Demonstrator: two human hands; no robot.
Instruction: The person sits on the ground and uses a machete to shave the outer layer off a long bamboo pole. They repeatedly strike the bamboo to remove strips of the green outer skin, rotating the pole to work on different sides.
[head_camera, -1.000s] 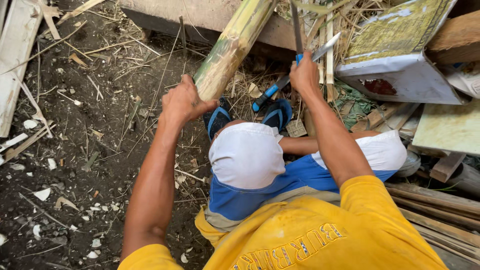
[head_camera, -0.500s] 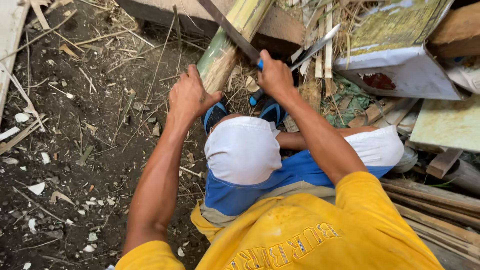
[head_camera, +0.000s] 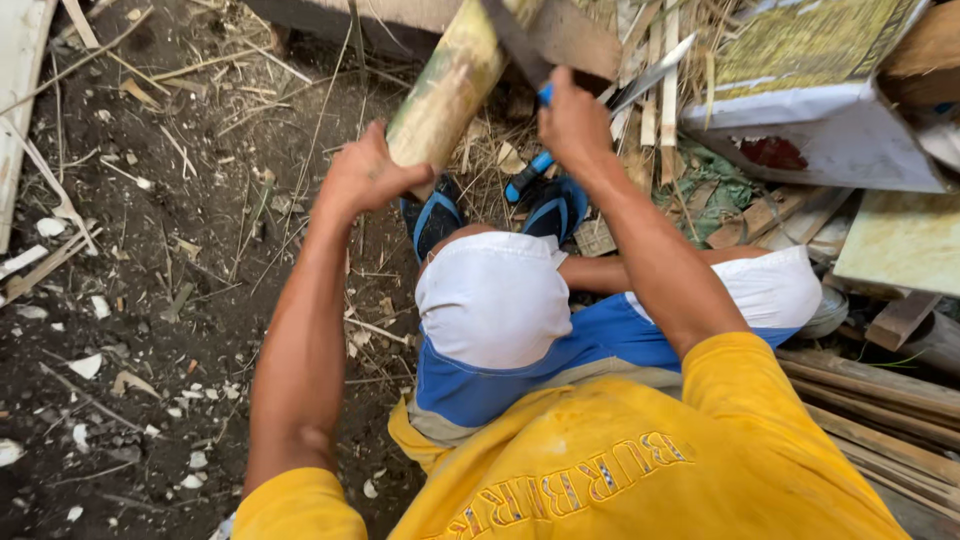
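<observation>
- Over dark, littered ground (head_camera: 150, 300), the person is sitting with knees drawn up, wearing a yellow shirt (head_camera: 620, 470) and blue-and-white shorts (head_camera: 500, 300).
- Left hand (head_camera: 365, 180) is gripping the lower end of a thick green-yellow bamboo pole (head_camera: 450, 85), fingers wrapped tight around it; the pole is slanting up and away toward the frame's top edge.
- Right hand (head_camera: 575, 120) is clenching a blue-handled blade (head_camera: 515, 35), its dark edge lying against the pole's upper part.
- Just beyond the knees, 2 blue sandals (head_camera: 545, 205) are resting on the dirt.
- Thin bamboo strips (head_camera: 655, 90) are standing beside a white box (head_camera: 830, 130) at right.
- Wood chips are lying scattered at left.
</observation>
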